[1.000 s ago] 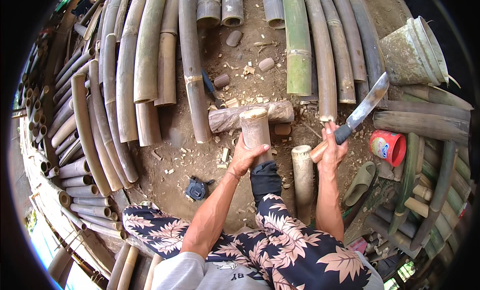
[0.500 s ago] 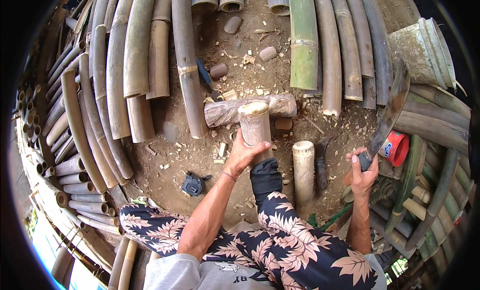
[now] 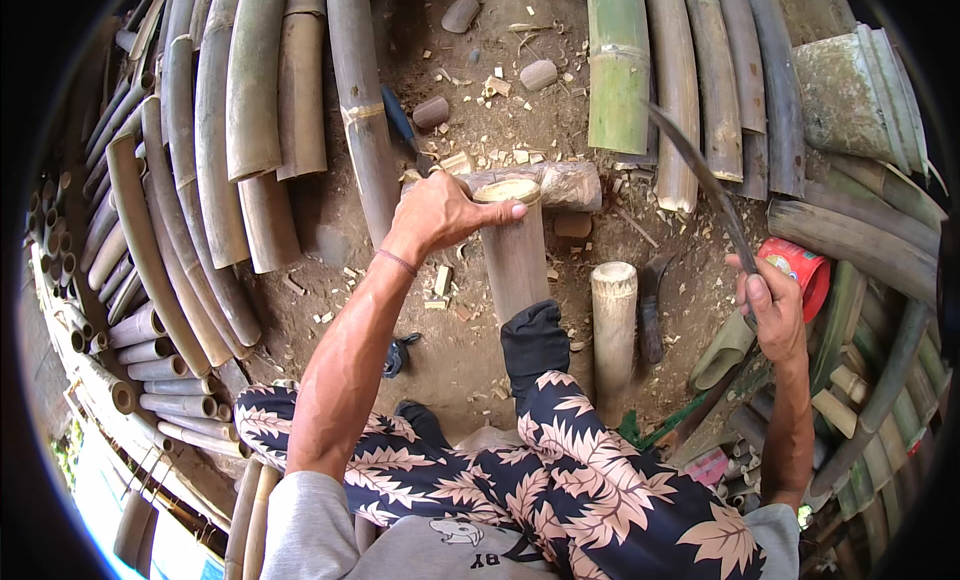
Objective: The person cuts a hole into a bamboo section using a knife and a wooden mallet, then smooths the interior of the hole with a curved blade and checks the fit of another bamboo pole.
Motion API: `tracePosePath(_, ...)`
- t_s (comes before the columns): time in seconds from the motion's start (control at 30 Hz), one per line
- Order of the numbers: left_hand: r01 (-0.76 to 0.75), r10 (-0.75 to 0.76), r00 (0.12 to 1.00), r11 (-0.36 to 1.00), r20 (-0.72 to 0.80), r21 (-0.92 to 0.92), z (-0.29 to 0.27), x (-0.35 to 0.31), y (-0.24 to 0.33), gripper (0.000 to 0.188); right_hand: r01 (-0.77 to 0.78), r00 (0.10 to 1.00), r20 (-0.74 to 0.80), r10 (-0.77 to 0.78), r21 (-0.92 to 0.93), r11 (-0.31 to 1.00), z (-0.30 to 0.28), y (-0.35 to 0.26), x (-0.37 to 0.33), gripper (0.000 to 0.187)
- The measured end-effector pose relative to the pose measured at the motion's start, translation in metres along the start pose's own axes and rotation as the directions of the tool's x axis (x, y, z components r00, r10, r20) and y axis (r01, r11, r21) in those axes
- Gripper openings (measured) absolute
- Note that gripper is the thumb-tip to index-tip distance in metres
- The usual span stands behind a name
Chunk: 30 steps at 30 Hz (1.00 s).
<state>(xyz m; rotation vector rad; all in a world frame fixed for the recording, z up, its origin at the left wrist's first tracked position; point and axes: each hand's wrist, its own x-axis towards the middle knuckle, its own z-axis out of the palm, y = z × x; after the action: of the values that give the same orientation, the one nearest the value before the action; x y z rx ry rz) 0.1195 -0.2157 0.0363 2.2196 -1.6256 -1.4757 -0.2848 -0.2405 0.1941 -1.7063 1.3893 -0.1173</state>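
My left hand [image 3: 440, 215] is closed on the upper end of a short bamboo section [image 3: 514, 270], its thumb lying across the front just under the rim. The section leans on a rough log [image 3: 570, 186]. Its lower end meets my dark-covered foot [image 3: 535, 342]. Off to the right, my right hand [image 3: 773, 302] grips a machete [image 3: 715, 188] by its handle, which the fingers largely hide. The long curved blade is raised and points forward and left, apart from the bamboo. Between the two hands, another pale bamboo piece [image 3: 613, 320] stands beside a dark-bladed knife [image 3: 650, 315].
Long bamboo poles lie at left [image 3: 255, 90] and right [image 3: 617, 70]. A dirty white bucket [image 3: 850, 100] sits at far right, with a red container [image 3: 805, 270] below it. A blue-handled tool [image 3: 398, 118], wood chips and a dark object [image 3: 398, 355] are on the ground.
My left hand has slid up the bamboo section to its top end. My right hand has moved right and slightly forward, and the machete blade has swung from pointing right to pointing left.
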Motion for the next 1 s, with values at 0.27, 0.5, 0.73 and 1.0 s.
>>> tracePosePath(0.27, -0.016, 0.016, 1.000, 1.000, -0.019, -0.012, -0.001, 0.000, 0.002, 0.096, 0.318, 0.932, 0.304, -0.196, -0.431, 0.845, 0.006, -0.033, 0.048, 0.045)
tracePosePath(0.5, -0.050, 0.050, 0.998, 0.999, -0.030, -0.005, -0.001, -0.001, 0.003, 0.096, 0.466, 0.869, 0.444, -0.220, -0.581, 0.668, 0.022, -0.052, 0.089, 0.051)
tracePosePath(0.73, -0.039, 0.040, 0.999, 0.999, -0.029, 0.037, -0.002, -0.002, 0.000, 0.095, 0.468, 0.876, 0.416, -0.245, -0.608, 0.642, 0.026, -0.058, 0.099, 0.052)
tracePosePath(1.0, 0.007, -0.068, 0.965, 0.972, -0.255, -0.234, -0.016, -0.034, -0.028, 0.071, -0.053, 0.963, 0.107, 0.246, -0.821, 0.568, -0.052, -0.061, 0.029, 0.049)
